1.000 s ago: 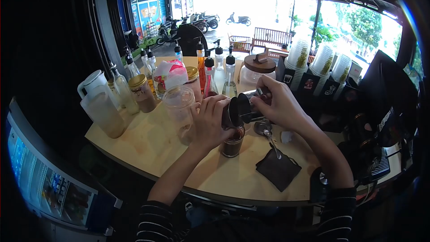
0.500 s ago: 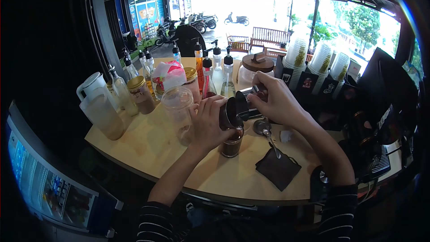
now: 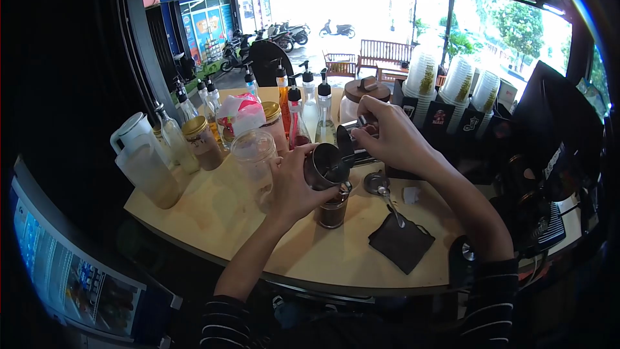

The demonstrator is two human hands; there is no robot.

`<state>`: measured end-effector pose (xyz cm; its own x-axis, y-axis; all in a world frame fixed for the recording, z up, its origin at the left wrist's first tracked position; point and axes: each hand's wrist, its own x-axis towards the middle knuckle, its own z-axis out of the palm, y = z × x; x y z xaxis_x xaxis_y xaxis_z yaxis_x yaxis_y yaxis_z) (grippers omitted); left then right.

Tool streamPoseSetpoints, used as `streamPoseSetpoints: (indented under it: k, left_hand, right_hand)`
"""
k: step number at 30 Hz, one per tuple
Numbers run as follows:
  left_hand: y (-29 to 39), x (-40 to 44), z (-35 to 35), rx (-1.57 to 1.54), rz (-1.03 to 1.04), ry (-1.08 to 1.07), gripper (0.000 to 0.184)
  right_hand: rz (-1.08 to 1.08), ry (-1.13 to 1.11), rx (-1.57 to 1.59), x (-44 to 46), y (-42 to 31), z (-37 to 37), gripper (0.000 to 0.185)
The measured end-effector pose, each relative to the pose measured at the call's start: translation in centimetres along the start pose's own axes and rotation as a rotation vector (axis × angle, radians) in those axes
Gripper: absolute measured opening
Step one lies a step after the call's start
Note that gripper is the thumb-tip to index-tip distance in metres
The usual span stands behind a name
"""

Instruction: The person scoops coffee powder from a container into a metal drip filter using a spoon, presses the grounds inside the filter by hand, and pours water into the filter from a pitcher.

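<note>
My left hand (image 3: 294, 181) is wrapped around a metal cup (image 3: 318, 167), which it tilts over a glass (image 3: 332, 214) of dark brown liquid on the table. Pinched in my right hand (image 3: 397, 134) is a dark, flat-bladed tool (image 3: 345, 145); its lower end reaches the cup's mouth. Its exact kind is unclear, since my fingers cover the grip. A clear plastic jar (image 3: 253, 148) stands just left of my left hand. Right of the glass, a metal utensil with a round head (image 3: 376, 183) rests with its other end on a folded dark cloth (image 3: 402, 245).
Pump bottles (image 3: 324, 113), gold-lidded jars (image 3: 201, 145) and a cloudy pitcher (image 3: 148, 174) line the table's far and left sides. A wooden-lidded jar (image 3: 367, 94) and stacked plastic cups (image 3: 421, 77) stand behind my right hand. Dark equipment (image 3: 523, 187) occupies the right.
The metal cup has turned so more of its inside shows, and my left hand has shifted slightly. The dark blade now dips lower at the cup's mouth. The glass stays put.
</note>
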<state>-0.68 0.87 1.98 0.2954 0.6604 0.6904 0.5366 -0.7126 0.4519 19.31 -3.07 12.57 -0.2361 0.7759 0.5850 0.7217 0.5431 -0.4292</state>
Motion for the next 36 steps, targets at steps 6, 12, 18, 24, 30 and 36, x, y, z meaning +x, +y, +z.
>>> streamPoseSetpoints:
  k: [6,12,18,24,30,36]
  left_hand:
    - [-0.4,0.2,0.2,-0.040,0.001,-0.006,0.077]
    - [-1.1,0.3,0.8,-0.149,0.024,-0.002,0.074]
    - [-1.1,0.1,1.1,-0.284,-0.110,-0.094,0.081]
    - [-0.4,0.1,0.9,-0.338,-0.089,-0.063,0.080]
    - [-0.7,0.1,1.6,-0.296,-0.080,-0.030,0.082]
    - [-1.3,0.2,2.0,-0.306,-0.125,-0.060,0.086]
  right_hand:
    - [0.011,-0.006,-0.019,0.8,-0.2,-0.1,0.027]
    - [-0.009,-0.002,-0.025,1.5,-0.3,0.1,0.027]
    - [-0.093,0.034,-0.048,2.3,0.7,1.1,0.023]
    - [-0.044,-0.018,-0.060,2.7,-0.6,1.2,0.023]
    - [-0.080,-0.015,-0.046,2.7,-1.9,1.3,0.025]
    - [-0.035,-0.061,0.058,1.9,-2.2,0.8,0.026]
